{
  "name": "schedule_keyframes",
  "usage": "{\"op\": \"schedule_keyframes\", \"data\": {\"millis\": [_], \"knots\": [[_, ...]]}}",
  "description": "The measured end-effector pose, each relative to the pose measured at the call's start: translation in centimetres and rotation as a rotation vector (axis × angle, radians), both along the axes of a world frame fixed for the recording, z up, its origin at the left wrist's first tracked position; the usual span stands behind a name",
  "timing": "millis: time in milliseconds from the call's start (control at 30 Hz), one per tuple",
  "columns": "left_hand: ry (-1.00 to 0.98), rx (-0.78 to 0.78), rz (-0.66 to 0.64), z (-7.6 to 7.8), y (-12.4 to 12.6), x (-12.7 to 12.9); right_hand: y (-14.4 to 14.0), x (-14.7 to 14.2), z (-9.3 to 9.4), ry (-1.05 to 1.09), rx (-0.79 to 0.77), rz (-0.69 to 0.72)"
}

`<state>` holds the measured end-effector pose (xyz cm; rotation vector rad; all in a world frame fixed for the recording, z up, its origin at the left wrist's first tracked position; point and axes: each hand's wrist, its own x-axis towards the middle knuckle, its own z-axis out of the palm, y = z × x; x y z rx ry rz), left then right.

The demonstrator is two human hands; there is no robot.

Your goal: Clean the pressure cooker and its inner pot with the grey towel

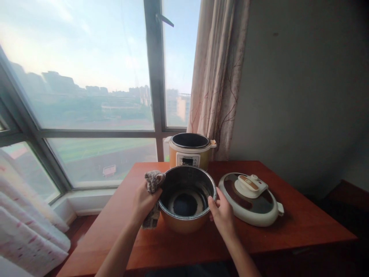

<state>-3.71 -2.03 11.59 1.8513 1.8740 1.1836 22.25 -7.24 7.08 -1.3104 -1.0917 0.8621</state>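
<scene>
A dark-lined inner pot (184, 227) with a pale rim is tilted so that its inside faces me, in front of the pressure cooker body (189, 154). On its left side, my left hand (145, 202) is closed around a bunched grey-brown patterned cloth (154, 181), pressed against the rim. My right hand (220, 209) grips the right rim, thumb inside and fingers behind the wall. Whether the pot's base touches the table cannot be seen clearly. To the right lies the cooker lid (249, 198), cream-edged with a dark top and a handle.
All of this is on a reddish-brown wooden table (288, 227). A large window (95, 96) stands behind and to the left, with a curtain (219, 77) beside it. Another curtain (25, 223) hangs at lower left. A grey wall (294, 96) is on the right.
</scene>
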Motion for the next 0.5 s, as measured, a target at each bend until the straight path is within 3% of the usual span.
{"op": "schedule_keyframes", "data": {"millis": [200,300,400,500], "knots": [[0.051,-0.041,-0.022,0.2,0.4,-0.2,0.2,-0.2,-0.6,0.004,0.014,0.003],[-0.034,-0.026,-0.051,0.3,0.5,-0.7,0.1,-0.3,-0.9,0.044,0.032,0.009],[-0.381,0.004,-0.071,0.9,0.6,-1.8,0.0,-0.5,-1.1,0.125,0.028,0.026],[-0.961,-0.023,0.061,2.7,0.2,-2.8,-0.1,-0.6,-1.1,0.206,0.023,0.057]]}}
